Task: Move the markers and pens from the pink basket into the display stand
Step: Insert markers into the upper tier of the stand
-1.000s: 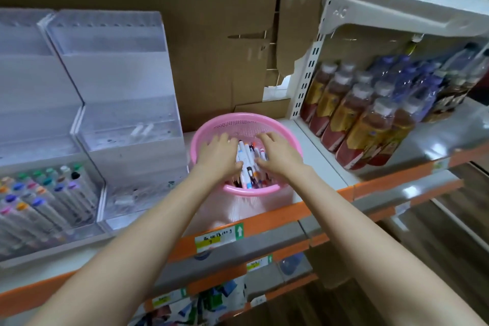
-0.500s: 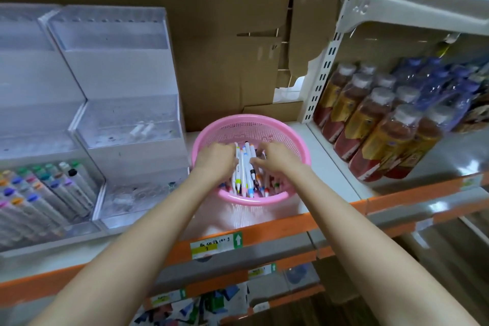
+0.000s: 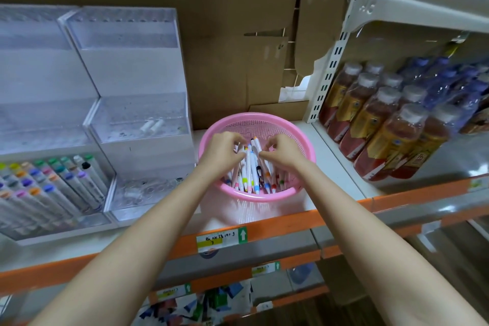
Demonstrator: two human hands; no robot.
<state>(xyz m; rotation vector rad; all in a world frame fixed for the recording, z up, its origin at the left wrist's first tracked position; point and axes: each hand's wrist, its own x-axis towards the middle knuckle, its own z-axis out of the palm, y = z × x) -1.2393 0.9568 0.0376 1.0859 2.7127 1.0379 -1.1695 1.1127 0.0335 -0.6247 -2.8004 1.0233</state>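
A round pink basket (image 3: 296, 140) stands on the shelf and holds several white markers (image 3: 250, 167) with coloured bands. Both my hands are inside it. My left hand (image 3: 221, 152) curls its fingers round the left side of a bunch of markers, and my right hand (image 3: 281, 151) pinches the same bunch from the right, tips raised. To the left stands the clear tiered display stand (image 3: 137, 119); its lower left compartment holds several markers with coloured caps (image 3: 53, 182).
Brown cardboard (image 3: 225, 34) backs the shelf behind the basket. Rows of drink bottles (image 3: 383, 124) fill the shelf to the right, past a white perforated upright (image 3: 328, 71). An orange shelf edge with a price label (image 3: 221, 239) runs in front.
My hands, spread flat over the markers before, have drawn together and gathered a bunch, lifting its far ends. The camera has shifted slightly right.
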